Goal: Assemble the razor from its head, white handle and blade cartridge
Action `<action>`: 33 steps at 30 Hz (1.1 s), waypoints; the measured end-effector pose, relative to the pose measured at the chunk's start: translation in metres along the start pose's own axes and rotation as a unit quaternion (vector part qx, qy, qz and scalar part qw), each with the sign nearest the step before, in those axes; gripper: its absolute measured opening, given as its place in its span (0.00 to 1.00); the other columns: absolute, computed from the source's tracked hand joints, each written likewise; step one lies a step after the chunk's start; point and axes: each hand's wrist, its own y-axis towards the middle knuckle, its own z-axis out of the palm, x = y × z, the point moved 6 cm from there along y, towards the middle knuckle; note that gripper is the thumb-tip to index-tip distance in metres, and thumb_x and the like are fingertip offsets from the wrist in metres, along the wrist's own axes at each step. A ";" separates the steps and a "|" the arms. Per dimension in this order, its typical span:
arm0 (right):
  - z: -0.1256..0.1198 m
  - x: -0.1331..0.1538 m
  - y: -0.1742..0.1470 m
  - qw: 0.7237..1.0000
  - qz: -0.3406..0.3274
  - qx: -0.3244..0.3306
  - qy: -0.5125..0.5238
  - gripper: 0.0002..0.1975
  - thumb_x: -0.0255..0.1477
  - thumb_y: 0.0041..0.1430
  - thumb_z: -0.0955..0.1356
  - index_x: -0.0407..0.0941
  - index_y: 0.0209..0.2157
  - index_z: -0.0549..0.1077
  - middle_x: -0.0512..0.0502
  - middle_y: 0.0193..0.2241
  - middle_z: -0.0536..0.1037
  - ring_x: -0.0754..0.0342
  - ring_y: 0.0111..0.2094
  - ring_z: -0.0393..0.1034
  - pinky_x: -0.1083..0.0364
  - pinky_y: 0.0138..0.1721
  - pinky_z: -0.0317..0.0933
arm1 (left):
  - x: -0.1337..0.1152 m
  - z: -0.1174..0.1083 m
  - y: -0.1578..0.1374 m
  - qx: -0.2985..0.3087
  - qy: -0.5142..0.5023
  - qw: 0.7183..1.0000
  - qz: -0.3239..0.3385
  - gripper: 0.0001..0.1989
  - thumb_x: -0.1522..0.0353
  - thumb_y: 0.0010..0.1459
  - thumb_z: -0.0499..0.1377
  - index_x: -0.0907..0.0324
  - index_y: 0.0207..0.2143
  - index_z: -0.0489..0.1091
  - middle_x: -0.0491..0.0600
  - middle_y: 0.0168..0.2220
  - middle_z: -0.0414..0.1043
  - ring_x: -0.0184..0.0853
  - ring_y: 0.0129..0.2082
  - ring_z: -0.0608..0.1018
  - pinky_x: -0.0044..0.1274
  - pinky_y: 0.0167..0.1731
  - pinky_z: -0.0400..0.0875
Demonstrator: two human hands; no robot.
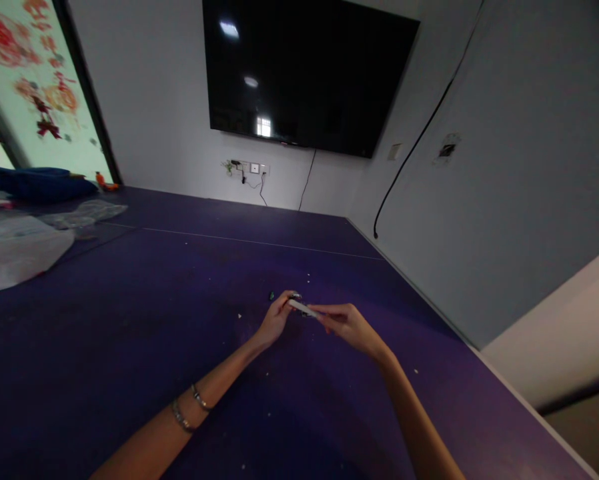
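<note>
A thin, flat, whitish piece [303, 308] is held between my two hands above the purple surface; it is too small to name. My left hand [276, 317] is closed on its left end, with a small dark, shiny part showing by the fingertips. From the right, my right hand [347, 325] pinches the other end between thumb and fingers. Just left of my left hand lies a small dark green object [271, 295], its kind unclear. Two bracelets [189, 407] circle my left forearm. Tiny white bits are scattered around on the surface.
The purple surface [129, 347] reaches to the grey walls. Clear plastic [92, 212], a white bag [22, 250] and dark blue cloth [39, 183] lie at the left. A large television [304, 73] hangs ahead. A black cable [414, 147] dangles down the right wall.
</note>
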 end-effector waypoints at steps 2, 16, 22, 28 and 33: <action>-0.004 -0.002 0.000 1.000 0.009 -0.022 0.000 0.20 0.36 0.54 0.64 0.43 0.46 0.73 0.51 0.18 0.68 0.62 0.19 0.55 0.61 0.20 0.51 | 0.000 0.001 0.000 0.011 0.006 1.000 0.011 0.09 0.62 0.55 0.53 0.58 0.31 0.68 0.46 0.30 0.63 0.31 0.32 0.65 0.20 0.37 0.60; -0.005 -0.018 -0.002 0.998 0.047 0.012 0.049 0.22 0.38 0.53 0.65 0.42 0.48 0.72 0.53 0.16 0.65 0.63 0.17 0.52 0.62 0.17 0.47 | 0.005 0.003 -0.001 0.040 0.011 0.998 0.039 0.12 0.60 0.58 0.51 0.59 0.32 0.66 0.44 0.26 0.59 0.29 0.28 0.62 0.19 0.31 0.58; -0.003 -0.018 -0.007 0.994 0.062 0.040 0.076 0.22 0.38 0.53 0.65 0.42 0.48 0.71 0.53 0.16 0.66 0.65 0.15 0.51 0.63 0.15 0.46 | 0.006 0.002 0.001 0.035 0.007 0.999 0.036 0.14 0.59 0.58 0.50 0.60 0.35 0.65 0.43 0.25 0.58 0.28 0.26 0.61 0.20 0.28 0.56; -0.008 -0.029 -0.005 0.992 0.066 -0.029 0.101 0.29 0.38 0.48 0.68 0.42 0.52 0.67 0.53 0.19 0.69 0.65 0.14 0.53 0.64 0.13 0.48 | 0.007 -0.005 0.006 0.006 -0.014 1.000 0.006 0.14 0.59 0.57 0.50 0.60 0.38 0.65 0.43 0.24 0.59 0.27 0.24 0.62 0.20 0.24 0.54; -0.010 -0.043 0.003 0.985 0.060 -0.138 0.085 0.24 0.41 0.51 0.64 0.39 0.45 0.71 0.47 0.24 0.74 0.61 0.16 0.62 0.60 0.15 0.59 | 0.003 -0.013 0.011 -0.021 -0.044 0.999 0.011 0.14 0.59 0.57 0.51 0.60 0.37 0.65 0.43 0.24 0.60 0.27 0.25 0.64 0.19 0.25 0.56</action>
